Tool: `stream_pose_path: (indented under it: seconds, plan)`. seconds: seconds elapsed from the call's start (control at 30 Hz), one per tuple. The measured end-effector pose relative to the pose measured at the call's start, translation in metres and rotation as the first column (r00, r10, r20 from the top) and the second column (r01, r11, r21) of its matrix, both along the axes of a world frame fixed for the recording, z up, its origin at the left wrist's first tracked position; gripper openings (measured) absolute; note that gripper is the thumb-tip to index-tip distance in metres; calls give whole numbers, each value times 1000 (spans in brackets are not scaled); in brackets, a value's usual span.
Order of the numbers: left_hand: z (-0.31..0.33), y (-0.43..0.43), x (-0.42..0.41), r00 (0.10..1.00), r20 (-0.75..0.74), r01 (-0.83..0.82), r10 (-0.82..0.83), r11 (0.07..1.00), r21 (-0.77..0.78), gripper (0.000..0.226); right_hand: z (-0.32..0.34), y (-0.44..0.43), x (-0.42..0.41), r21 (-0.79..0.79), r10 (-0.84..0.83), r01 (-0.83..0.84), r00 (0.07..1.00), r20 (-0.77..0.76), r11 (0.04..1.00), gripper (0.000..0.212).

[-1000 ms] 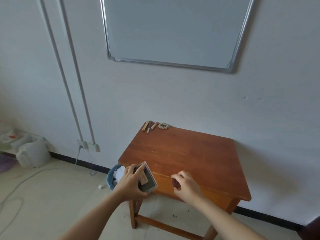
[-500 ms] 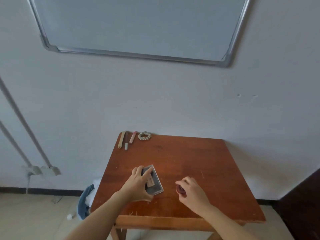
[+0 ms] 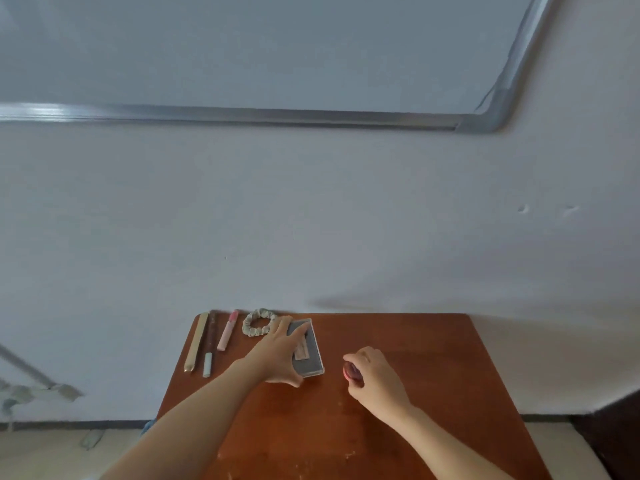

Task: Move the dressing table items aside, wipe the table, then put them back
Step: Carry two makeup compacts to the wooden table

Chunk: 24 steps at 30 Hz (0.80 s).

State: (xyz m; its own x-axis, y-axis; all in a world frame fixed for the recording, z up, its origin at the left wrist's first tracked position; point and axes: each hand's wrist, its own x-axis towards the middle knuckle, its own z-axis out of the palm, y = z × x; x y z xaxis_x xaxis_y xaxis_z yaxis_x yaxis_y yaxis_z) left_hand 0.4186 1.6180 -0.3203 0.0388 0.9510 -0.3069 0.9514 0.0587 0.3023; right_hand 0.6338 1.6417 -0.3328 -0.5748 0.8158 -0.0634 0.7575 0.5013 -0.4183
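On the brown wooden table (image 3: 433,368) my left hand (image 3: 277,351) holds a flat grey case with a clear rim (image 3: 311,355), set down near the back edge, thumb at its near end and fingers over its top. My right hand (image 3: 375,375) grips a small round dark-red item (image 3: 350,371), mostly hidden in the fingers, just above or on the tabletop to the right of the case. Along the back left lie a pale scrunchie (image 3: 258,322), a pink tube (image 3: 227,330), a dark stick with a light-blue tip (image 3: 209,344) and a beige stick (image 3: 196,341).
The table stands against a white wall under a metal-framed whiteboard (image 3: 277,64). A dark piece of furniture (image 3: 613,431) stands at the right. Pale floor shows at the lower left, with a bit of blue (image 3: 149,427) beside the table.
Both hands moved from the table's front edge to its back. The grey case now lies next to the scrunchie, and the camera came closer and over the table.
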Motion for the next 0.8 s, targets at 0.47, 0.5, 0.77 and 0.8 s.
stream_pose_path:
  seconds: [0.47, 0.5, 0.77, 0.8]
  plan:
    - [-12, 38, -27, 975, -115, 185, -192, 980, -68, 102, -21, 32, -26, 51, -53, 57, 996, -79, 997, 41]
    - [-13, 38, -29, 971, -126, 196, -204, 978, -73, 101, -22, 29, -27, 63, -59, 65, 994, -89, 996, 40]
    - [-10, 21, -35, 964, -182, 195, -196, 981, -22, 91, -16, 3, -42, 97, -57, 61, 997, -42, 993, 38]
    - [-10, 13, -38, 972, -179, 158, -154, 987, 10, 86, -12, -1, -48, 96, -47, 49, 999, -25, 994, 36]
